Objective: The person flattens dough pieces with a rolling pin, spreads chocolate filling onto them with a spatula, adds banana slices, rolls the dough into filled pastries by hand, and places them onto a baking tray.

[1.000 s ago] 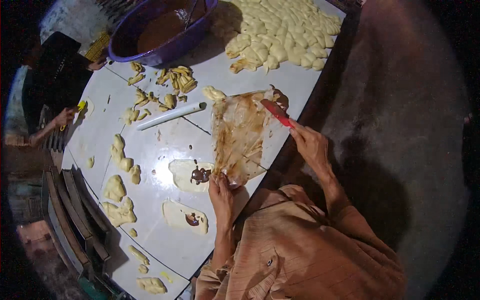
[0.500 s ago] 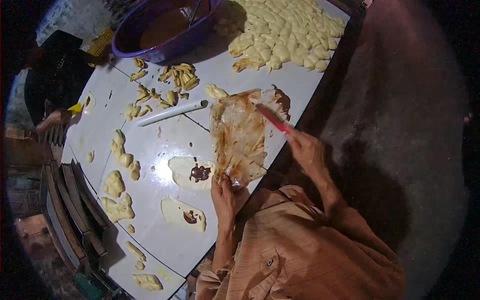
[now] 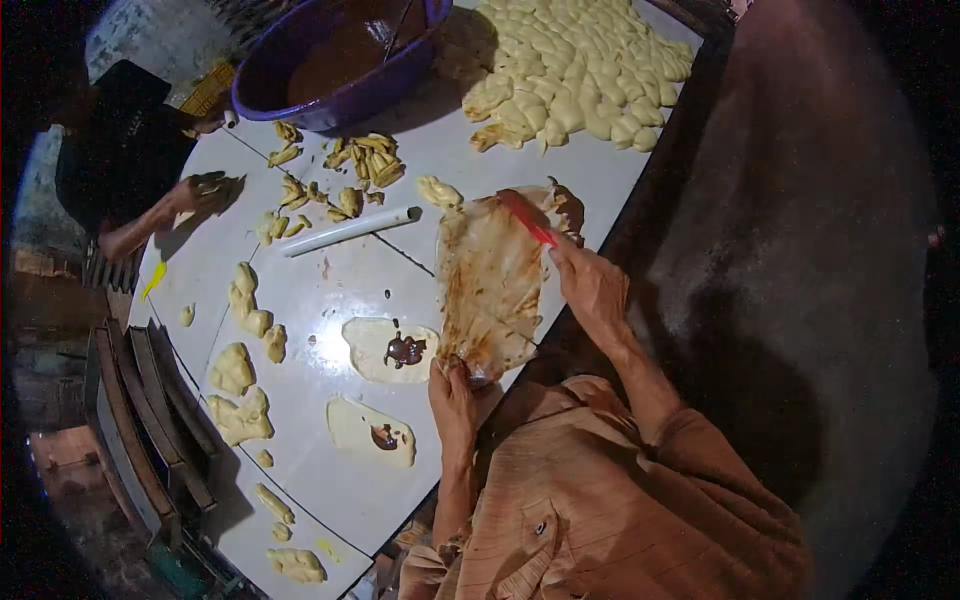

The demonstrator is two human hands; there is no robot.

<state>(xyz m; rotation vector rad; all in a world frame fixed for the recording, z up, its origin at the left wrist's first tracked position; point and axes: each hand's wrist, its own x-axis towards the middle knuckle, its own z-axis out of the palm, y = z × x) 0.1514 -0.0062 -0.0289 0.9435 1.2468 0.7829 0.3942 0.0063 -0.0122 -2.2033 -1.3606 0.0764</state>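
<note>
My right hand (image 3: 590, 295) is closed on the handle of a red knife (image 3: 525, 215), its blade lying over the top end of a brown-smeared, translucent plastic sheet (image 3: 485, 280), near a dark brown smear (image 3: 568, 205). My left hand (image 3: 450, 390) pinches the sheet's lower left corner at the table's near edge. Just left of the sheet, a flattened dough piece (image 3: 367, 342) bears a brown chocolate-like dollop (image 3: 405, 349); a second, similar piece (image 3: 358, 425) lies below it. A lump of pale dough (image 3: 438, 190) sits beside the sheet's upper left corner.
On the white table (image 3: 280, 490) are a purple basin (image 3: 270, 90) of brown filling, many dough pieces (image 3: 580, 60), banana slices (image 3: 375, 160), a white pipe (image 3: 350, 232) and a yellow tool (image 3: 153, 280). Metal trays (image 3: 135, 420) stand left. A co-worker (image 3: 120, 150) works across the table.
My right hand and the knife have moved up and left over the sheet. The co-worker's hand has released the yellow tool and shifted right. The whole view has shifted slightly.
</note>
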